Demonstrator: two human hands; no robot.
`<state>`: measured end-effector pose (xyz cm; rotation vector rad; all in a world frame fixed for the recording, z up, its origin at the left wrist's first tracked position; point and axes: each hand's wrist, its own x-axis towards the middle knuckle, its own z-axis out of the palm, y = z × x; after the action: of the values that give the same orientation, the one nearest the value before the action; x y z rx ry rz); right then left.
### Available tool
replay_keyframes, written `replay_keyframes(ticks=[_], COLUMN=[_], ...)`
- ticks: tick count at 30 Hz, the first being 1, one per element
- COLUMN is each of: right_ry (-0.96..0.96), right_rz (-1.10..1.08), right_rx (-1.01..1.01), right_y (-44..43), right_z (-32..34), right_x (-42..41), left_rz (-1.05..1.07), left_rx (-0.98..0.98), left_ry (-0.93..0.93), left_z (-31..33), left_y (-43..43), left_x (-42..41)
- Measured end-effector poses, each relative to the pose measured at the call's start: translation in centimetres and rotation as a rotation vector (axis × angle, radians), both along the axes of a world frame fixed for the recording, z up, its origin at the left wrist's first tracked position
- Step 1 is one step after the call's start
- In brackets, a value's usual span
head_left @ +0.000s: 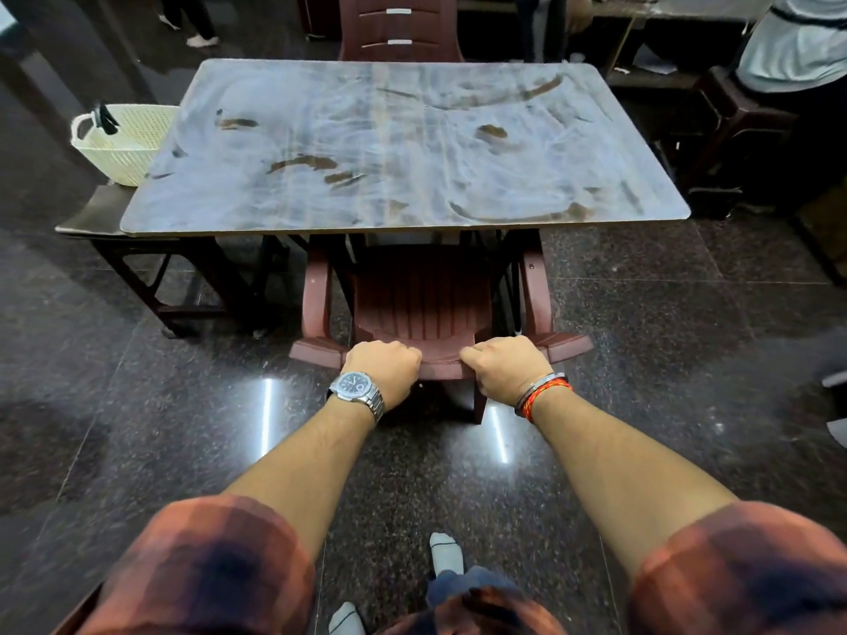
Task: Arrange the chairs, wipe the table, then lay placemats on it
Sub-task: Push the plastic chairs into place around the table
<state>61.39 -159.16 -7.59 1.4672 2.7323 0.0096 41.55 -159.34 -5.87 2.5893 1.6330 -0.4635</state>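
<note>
A maroon plastic chair (424, 295) stands at the near side of the table, its seat partly under the tabletop. My left hand (382, 366) and my right hand (504, 366) both grip the top edge of its backrest. The rectangular table (403, 144) has a grey marbled top with brown smears and wipe streaks. A second maroon chair (398, 27) stands at the far side, its backrest above the table edge. No placemats or cloth are in view.
A cream woven basket (121, 142) sits on a dark bench (98, 213) at the table's left. A dark stool (733, 126) and a person in a light shirt (797, 43) are at the right. Other people's feet show at far left. The floor is polished dark granite.
</note>
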Motion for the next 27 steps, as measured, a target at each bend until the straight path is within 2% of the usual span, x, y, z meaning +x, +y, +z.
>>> replay_keyframes(ticks=[12, 20, 23, 27], right_ry=[-0.048, -0.119, -0.026, 0.203], right_rz=[0.014, -0.062, -0.030, 0.020], right_rx=[-0.061, -0.111, -0.099, -0.154], right_y=[1.3, 0.6, 0.5, 1.2], right_z=[0.7, 1.9, 1.7, 2.3], right_x=[0.5, -1.0, -0.6, -1.6], left_rz=[-0.008, 0.039, 0.024, -0.068], left_rx=[0.020, 0.022, 0.017, 0.066], left_ry=[0.019, 0.015, -0.055, -0.279], left_z=[-0.4, -0.6, -0.7, -0.4], left_y=[1.5, 0.9, 0.8, 0.9], left_x=[0.2, -0.1, -0.5, -2.9])
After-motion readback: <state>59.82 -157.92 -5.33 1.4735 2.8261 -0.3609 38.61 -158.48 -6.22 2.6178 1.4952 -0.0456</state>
